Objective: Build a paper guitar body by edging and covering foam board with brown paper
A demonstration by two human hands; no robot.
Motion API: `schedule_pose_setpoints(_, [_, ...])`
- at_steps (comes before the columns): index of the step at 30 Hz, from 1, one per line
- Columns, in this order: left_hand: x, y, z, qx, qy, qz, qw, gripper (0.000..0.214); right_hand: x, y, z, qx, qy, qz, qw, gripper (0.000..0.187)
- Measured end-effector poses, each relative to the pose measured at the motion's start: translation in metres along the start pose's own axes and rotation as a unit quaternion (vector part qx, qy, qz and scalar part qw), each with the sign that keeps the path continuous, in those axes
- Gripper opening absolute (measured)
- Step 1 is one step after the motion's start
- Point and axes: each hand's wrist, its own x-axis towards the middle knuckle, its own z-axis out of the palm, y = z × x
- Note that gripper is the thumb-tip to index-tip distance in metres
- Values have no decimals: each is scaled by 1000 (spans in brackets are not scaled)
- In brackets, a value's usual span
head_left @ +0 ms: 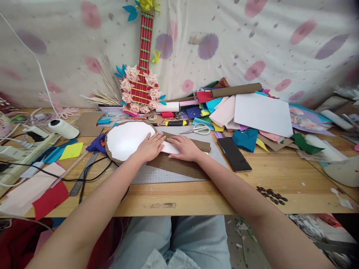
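Observation:
My left hand (150, 146) lies flat with fingers stretched out on the right edge of a white foam guitar-body shape (126, 140) that has a brown rim. My right hand (185, 148) rests flat beside it, pressing a white strip (169, 148) onto brown paper (179, 166). Both hands press down side by side on a grey cutting mat (157, 175) and grip nothing.
A red paper guitar with pink flowers (141, 84) leans on the cloth backdrop. Scissors (198, 129), a black phone (234, 154), a heap of coloured paper sheets (252, 114), a metal ruler (84, 172), a power strip with cables (19, 149) and dark beads (271, 195) surround the mat.

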Motion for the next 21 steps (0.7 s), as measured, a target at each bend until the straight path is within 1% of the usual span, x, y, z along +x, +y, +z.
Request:
schedule_pose_setpoints(2, [0,-1,-5,-11,10,7,1000,51,0,-6,-4,-17,1,-8,1000,71])
schedule_pose_setpoints(3, [0,0,-9,-14,28,14,999,51,0,-10,-6,-23,-2,-6,1000,65])
schedule_pose_setpoints(4, [0,0,-16,-16,59,19,998,51,0,-12,-8,-25,-2,-1,1000,59])
schedule_pose_setpoints(6, [-1,3,-33,-18,154,22,988,49,3,-16,-15,-24,9,16,1000,50])
schedule_pose_setpoints(8, [-4,7,-52,-22,266,8,964,46,6,-14,-27,-10,27,44,999,47])
schedule_pose_setpoints(9, [-7,9,-60,-23,310,2,950,45,8,-12,-35,7,35,61,998,46])
schedule_pose_setpoints(11, [-14,12,-71,-20,368,-1,930,41,10,-5,-54,78,48,97,991,44])
schedule_pose_setpoints(12, [-18,14,-74,-19,386,-2,922,40,11,-1,-64,139,43,106,984,43])
schedule_pose_setpoints(13, [-22,15,-75,-18,399,-3,917,38,12,3,-72,213,29,111,970,42])
schedule_pose_setpoints(14, [-25,16,-74,-19,408,-5,913,37,11,6,-79,296,1,116,948,43])
schedule_pose_setpoints(15, [-28,17,-72,-20,414,-6,910,36,11,8,-83,378,-33,122,917,43])
schedule_pose_setpoints(16, [-30,17,-70,-21,416,-5,909,36,10,10,-84,451,-70,131,880,44])
schedule_pose_setpoints(18, [-30,17,-65,-20,410,-1,912,35,8,12,-77,552,-136,156,808,45])
schedule_pose_setpoints(19, [-29,16,-63,-18,400,2,916,36,7,13,-69,577,-160,172,782,45])
schedule_pose_setpoints(20, [-28,15,-60,-15,387,6,922,36,6,15,-60,587,-180,188,767,44])
schedule_pose_setpoints(21, [-25,14,-57,-13,368,11,929,37,6,16,-50,583,-195,205,762,44])
